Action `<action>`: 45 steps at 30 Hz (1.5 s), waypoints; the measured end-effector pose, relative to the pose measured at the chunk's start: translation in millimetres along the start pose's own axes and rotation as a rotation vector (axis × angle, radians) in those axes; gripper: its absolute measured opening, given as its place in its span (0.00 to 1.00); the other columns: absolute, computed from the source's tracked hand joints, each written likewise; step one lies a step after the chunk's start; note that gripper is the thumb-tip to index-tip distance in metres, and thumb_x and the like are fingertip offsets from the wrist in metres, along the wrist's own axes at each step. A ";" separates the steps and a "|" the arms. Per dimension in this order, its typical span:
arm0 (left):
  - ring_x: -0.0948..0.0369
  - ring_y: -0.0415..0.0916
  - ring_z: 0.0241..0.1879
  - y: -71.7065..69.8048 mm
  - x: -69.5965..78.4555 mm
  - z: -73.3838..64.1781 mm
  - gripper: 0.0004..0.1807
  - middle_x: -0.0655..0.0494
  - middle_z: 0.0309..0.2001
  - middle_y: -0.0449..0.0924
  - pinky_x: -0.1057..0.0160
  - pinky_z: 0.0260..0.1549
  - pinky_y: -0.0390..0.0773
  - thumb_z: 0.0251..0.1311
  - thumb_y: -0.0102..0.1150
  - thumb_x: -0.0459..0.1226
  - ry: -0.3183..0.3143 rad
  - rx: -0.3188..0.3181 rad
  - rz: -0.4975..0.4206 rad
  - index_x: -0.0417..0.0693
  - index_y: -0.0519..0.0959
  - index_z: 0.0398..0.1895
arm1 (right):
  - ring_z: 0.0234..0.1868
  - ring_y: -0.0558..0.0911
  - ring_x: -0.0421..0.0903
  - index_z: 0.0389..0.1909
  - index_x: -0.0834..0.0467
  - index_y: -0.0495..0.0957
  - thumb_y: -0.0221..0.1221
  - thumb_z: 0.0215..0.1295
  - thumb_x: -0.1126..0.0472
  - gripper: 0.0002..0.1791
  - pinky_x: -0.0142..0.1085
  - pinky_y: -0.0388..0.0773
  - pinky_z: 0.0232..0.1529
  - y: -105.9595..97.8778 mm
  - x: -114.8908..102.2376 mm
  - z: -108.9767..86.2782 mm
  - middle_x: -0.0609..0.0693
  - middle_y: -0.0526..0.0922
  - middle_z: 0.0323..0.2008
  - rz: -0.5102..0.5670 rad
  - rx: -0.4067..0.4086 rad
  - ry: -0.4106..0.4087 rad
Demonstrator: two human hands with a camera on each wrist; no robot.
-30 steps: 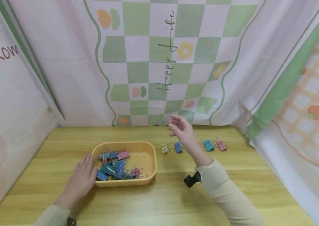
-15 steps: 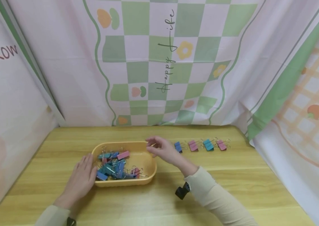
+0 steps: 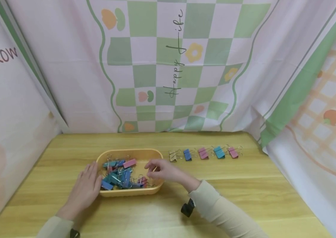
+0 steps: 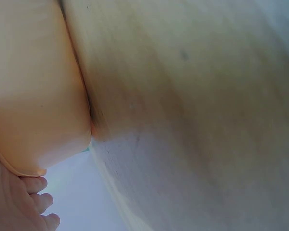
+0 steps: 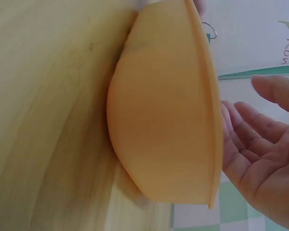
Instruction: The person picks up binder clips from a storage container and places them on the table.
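My left hand point(image 3: 84, 183) rests along the left side of a yellow plastic basket point(image 3: 138, 151), its fingers straight. The left wrist view shows fingertips point(image 4: 41, 201) at the rim of the basket point(image 4: 38, 86). Several binder clips in blue, teal and pink point(image 3: 120, 177) lie heaped in the basket's left and front part. Above its right end hangs my right hand point(image 3: 166, 170), fingers loosely bent with nothing between them. In the right wrist view the right hand point(image 5: 269, 154) reaches over the rim, thumb apart from the fingers.
To the right of the basket, binder clips stand in a row: yellowish point(image 3: 173, 156), blue point(image 3: 187, 154), pink point(image 3: 203, 153), teal point(image 3: 219, 152) and pink point(image 3: 233, 152). A printed curtain point(image 3: 174, 66) hangs behind the wooden table point(image 3: 144, 218).
My right hand has moved left and down, from above the row of clips to over the basket's right end. My left hand and the clips have stayed in place.
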State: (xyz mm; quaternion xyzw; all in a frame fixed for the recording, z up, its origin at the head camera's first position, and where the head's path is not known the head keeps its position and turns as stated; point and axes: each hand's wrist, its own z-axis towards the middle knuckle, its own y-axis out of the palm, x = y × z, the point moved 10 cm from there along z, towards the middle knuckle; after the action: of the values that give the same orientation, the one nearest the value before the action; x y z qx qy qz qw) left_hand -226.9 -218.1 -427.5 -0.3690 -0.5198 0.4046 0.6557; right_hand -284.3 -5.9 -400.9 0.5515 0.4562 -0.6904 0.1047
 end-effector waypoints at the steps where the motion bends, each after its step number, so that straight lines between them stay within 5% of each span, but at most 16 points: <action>1: 0.38 0.41 0.66 0.1 -0.3 0.0 0.32 0.32 0.68 0.45 0.40 0.62 0.43 0.71 0.31 0.44 0.000 0.001 0.003 0.28 0.47 0.68 | 0.35 0.78 0.46 0.48 0.68 0.73 0.56 0.63 0.65 0.14 0.36 0.78 0.34 2.1 0.9 0.2 0.50 0.77 0.35 -0.001 -0.006 0.011; 8: 0.37 0.42 0.66 -1.1 0.7 -0.3 0.31 0.31 0.67 0.45 0.40 0.61 0.44 0.71 0.32 0.43 0.012 0.010 0.005 0.27 0.48 0.67 | 0.31 0.79 0.47 0.47 0.67 0.73 0.58 0.59 0.69 0.14 0.41 0.80 0.31 13.4 6.4 3.3 0.50 0.77 0.32 0.039 -0.026 0.083; 19: 0.38 0.41 0.66 1.2 -0.6 -0.4 0.32 0.32 0.68 0.44 0.41 0.62 0.43 0.71 0.32 0.44 -0.001 -0.008 0.001 0.28 0.47 0.68 | 0.31 0.81 0.47 0.43 0.70 0.74 0.54 0.59 0.75 0.10 0.31 0.79 0.32 24.3 5.9 14.2 0.56 0.80 0.31 0.021 -0.006 0.048; 23: 0.38 0.41 0.66 0.3 0.7 -0.7 0.32 0.32 0.68 0.44 0.41 0.62 0.43 0.71 0.31 0.44 -0.001 -0.009 0.000 0.28 0.46 0.68 | 0.32 0.82 0.55 0.43 0.72 0.72 0.51 0.59 0.78 0.11 0.41 0.81 0.35 25.8 9.0 17.9 0.60 0.80 0.34 0.085 0.018 0.058; 26: 0.38 0.41 0.66 0.4 0.5 -0.7 0.32 0.32 0.68 0.44 0.41 0.62 0.42 0.71 0.31 0.44 -0.002 -0.011 -0.003 0.28 0.46 0.68 | 0.32 0.82 0.56 0.43 0.74 0.72 0.50 0.59 0.80 0.11 0.46 0.80 0.36 24.9 10.2 19.5 0.62 0.81 0.34 0.097 0.035 0.068; 37: 0.38 0.41 0.66 3.5 -2.0 0.6 0.32 0.33 0.68 0.44 0.41 0.62 0.42 0.71 0.31 0.45 -0.010 -0.012 0.001 0.29 0.46 0.68 | 0.32 0.81 0.46 0.43 0.71 0.73 0.51 0.58 0.78 0.12 0.32 0.77 0.34 11.7 11.2 19.3 0.56 0.81 0.31 -0.011 0.141 0.038; 45: 0.38 0.41 0.66 -0.5 0.8 0.1 0.32 0.32 0.68 0.45 0.41 0.62 0.43 0.71 0.33 0.43 -0.001 0.001 -0.003 0.28 0.47 0.68 | 0.33 0.81 0.48 0.43 0.71 0.72 0.48 0.56 0.79 0.14 0.31 0.77 0.34 -7.4 4.3 15.1 0.57 0.81 0.31 0.024 0.243 0.002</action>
State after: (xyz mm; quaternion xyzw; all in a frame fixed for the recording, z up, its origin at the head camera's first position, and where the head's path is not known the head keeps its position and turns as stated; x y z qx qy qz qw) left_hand -226.9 -217.5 -426.7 -0.3678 -0.5205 0.4041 0.6561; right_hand -300.8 -11.4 -401.2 0.5663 0.3625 -0.7389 0.0447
